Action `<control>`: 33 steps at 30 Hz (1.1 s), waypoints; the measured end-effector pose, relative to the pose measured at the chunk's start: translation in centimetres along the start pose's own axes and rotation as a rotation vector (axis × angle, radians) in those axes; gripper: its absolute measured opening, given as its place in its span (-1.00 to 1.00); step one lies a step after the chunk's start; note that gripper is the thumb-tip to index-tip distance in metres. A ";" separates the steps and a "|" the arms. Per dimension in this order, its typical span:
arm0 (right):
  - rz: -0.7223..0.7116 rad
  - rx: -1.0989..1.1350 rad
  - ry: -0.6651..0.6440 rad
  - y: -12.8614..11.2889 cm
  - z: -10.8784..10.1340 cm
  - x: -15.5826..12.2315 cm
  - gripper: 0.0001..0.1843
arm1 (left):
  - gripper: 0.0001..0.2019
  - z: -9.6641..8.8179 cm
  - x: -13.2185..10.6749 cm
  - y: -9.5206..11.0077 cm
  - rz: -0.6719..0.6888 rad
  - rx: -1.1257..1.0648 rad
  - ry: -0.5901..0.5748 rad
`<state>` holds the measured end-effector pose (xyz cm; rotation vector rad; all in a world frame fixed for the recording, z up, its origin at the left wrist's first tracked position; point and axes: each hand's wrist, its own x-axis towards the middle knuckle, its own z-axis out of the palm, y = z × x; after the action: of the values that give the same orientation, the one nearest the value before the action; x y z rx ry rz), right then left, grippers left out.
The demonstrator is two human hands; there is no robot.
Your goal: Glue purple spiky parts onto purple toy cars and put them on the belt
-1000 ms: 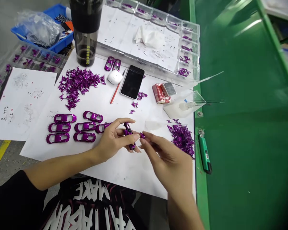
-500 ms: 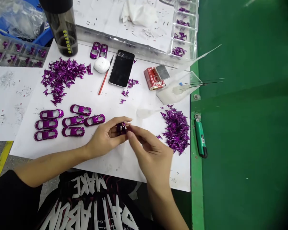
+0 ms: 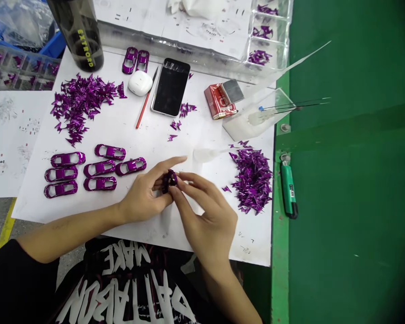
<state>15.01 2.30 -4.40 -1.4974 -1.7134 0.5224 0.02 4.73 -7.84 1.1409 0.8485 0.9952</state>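
A small purple toy car body (image 3: 169,180) is held between both hands, partly covered by fingers. My left hand (image 3: 143,191) is closed around its left side, the index finger reaching out above it. From the right, the thumb and fingertips of my right hand (image 3: 207,211) pinch the car body's near end; whether a small part is also between them I cannot tell. Several purple car bodies (image 3: 99,168) lie in rows on the white paper, left of my hands. A heap of small pointed purple parts (image 3: 253,180) lies to the right, and another heap (image 3: 84,101) at the upper left.
Behind my hands are a black phone (image 3: 171,87), a white earbud case (image 3: 140,83), a red craft knife (image 3: 143,108) and a red cigarette packet (image 3: 219,101). A dark bottle (image 3: 81,40) stands at the back left. A green cutter (image 3: 288,189) lies on the right edge.
The car body has turned in my fingers and sits slightly lower. My right hand has shifted left, its fingertips now against the car body. The camera view has moved a little.
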 end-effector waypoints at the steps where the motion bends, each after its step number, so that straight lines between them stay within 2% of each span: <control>1: 0.047 0.058 -0.051 0.4 -0.4 0.2 -0.75 | -0.31 -0.2 0.1 0.2 -0.032 -0.023 -0.050; 3: 0.110 0.181 -0.201 1.0 -1.0 0.5 -0.61 | -0.20 -0.7 0.2 0.4 -0.059 -0.053 -0.147; 5: 0.106 0.246 -0.330 1.4 -1.4 0.7 -0.51 | -0.18 -1.1 0.2 0.3 -0.043 -0.020 -0.201; 10: 0.071 0.170 -0.296 1.4 -1.5 0.8 -0.56 | -0.26 -1.0 -0.1 -0.2 -0.052 0.139 -0.194; 13: 0.029 0.144 -0.387 1.0 -2.4 1.1 -0.56 | -0.22 -0.7 -0.3 -0.1 -0.112 0.060 -0.158; 15: -0.021 0.105 -0.400 0.6 -3.5 1.6 -0.61 | -0.31 -0.6 -0.3 0.1 -0.151 0.003 -0.126; 17: -0.012 0.021 -0.248 0.5 -4.8 2.6 -0.77 | -0.48 -0.6 -0.1 0.4 -0.154 0.004 -0.091; 19: 0.006 -0.084 0.084 1.4 -6.0 4.5 -0.88 | -0.59 -0.8 0.1 0.6 -0.122 0.058 -0.038; 21: -0.038 -0.209 0.451 3.7 -6.8 7.3 -0.87 | -0.63 -1.0 0.3 0.8 -0.066 0.137 0.024; 22: -0.098 -0.303 0.554 5.3 -7.1 8.8 -0.86 | -0.65 -1.0 0.3 0.9 -0.030 0.179 0.049; 23: -0.089 -0.385 0.605 7.0 -7.2 10.4 -0.87 | -0.68 -1.1 0.4 0.9 0.012 0.224 0.069; 25: -0.052 -0.421 0.547 10.3 -7.3 13.1 -0.73 | -0.73 -1.1 0.4 0.8 0.093 0.323 0.091; 28: -0.047 -0.403 0.458 13.5 -7.2 15.4 -0.73 | -0.76 -1.0 0.3 0.5 0.164 0.453 0.085; 31: -0.029 -0.376 0.507 14.5 -7.1 15.8 -0.71 | -0.81 -0.9 0.2 0.0 0.184 0.517 0.071; 33: 0.013 -0.351 0.469 14.6 -7.0 15.6 -0.71 | -0.84 -0.9 0.1 -0.4 0.218 0.565 0.060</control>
<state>29.69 19.17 -6.49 -1.7090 -1.4661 -0.1338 -0.71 5.07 -8.44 1.7189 1.1105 0.9977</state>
